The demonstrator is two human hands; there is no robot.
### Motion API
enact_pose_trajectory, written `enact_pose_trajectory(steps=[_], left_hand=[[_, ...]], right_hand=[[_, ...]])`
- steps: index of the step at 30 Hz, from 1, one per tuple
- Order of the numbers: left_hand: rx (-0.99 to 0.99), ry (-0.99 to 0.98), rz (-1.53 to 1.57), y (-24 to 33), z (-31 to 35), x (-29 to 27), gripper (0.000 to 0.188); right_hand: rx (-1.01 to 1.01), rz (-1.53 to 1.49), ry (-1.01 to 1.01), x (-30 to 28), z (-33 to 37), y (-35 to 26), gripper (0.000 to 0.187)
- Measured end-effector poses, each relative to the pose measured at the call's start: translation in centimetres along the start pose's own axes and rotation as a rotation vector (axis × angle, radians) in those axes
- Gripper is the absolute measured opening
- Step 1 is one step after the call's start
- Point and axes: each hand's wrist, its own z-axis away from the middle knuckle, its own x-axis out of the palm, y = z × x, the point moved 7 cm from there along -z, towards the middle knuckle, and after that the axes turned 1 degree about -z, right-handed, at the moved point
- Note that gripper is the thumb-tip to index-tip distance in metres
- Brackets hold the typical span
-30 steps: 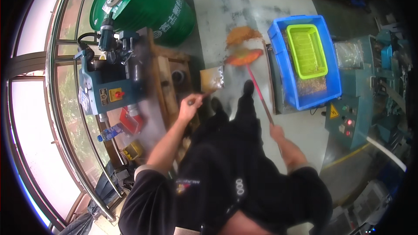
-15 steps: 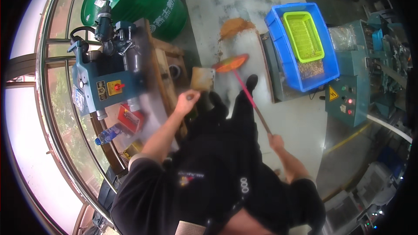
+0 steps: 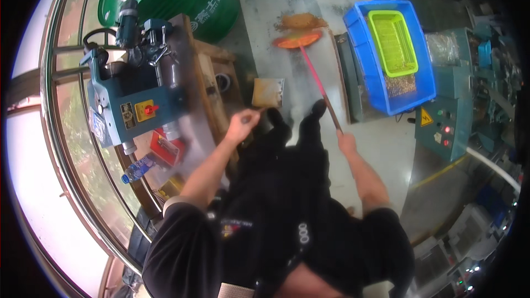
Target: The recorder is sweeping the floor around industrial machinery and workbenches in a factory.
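My right hand (image 3: 346,143) is closed around the upper end of a broom (image 3: 314,74) with a pink and brown stick. Its orange head rests on the floor, at the near edge of a pile of brown, sawdust-like material (image 3: 302,20). My left hand (image 3: 242,127) grips the end of a handle belonging to a dustpan (image 3: 269,92). The pan has a pale, brown-stained face and sits low, just ahead of my left shoe. Between pan and broom head lies a stretch of dusty floor.
On the left, a blue-green machine (image 3: 141,107) stands on a workbench by a window, with a plastic bottle (image 3: 138,170) nearby. Beyond is a green drum (image 3: 204,8). A blue crate (image 3: 361,58) holding a lime basket (image 3: 393,44) stands right, beside a green control cabinet (image 3: 444,121).
The broom head has moved away from the dustpan, forward to the brown pile. My right arm reaches further forward. The dustpan has shifted slightly right, still in my left hand.
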Motion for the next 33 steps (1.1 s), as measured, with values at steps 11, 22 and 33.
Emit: enact_pose_trajectory(steps=[11,22,33], left_hand=[[0.246,0.087,-0.263,12.9,2.1,5.7,0.009],[0.236,0.033,-0.433,11.4,-2.0,14.7,0.012],[0.049,0.269,-0.169,1.7,5.3,16.4,0.016]], right_hand=[[-0.075,0.120,0.063,-9.3,6.4,9.4,0.061],[-0.261,0.151,0.041,-13.6,1.3,12.2,0.057],[-0.411,0.372,-0.078,-16.6,-0.8,5.7,0.051]])
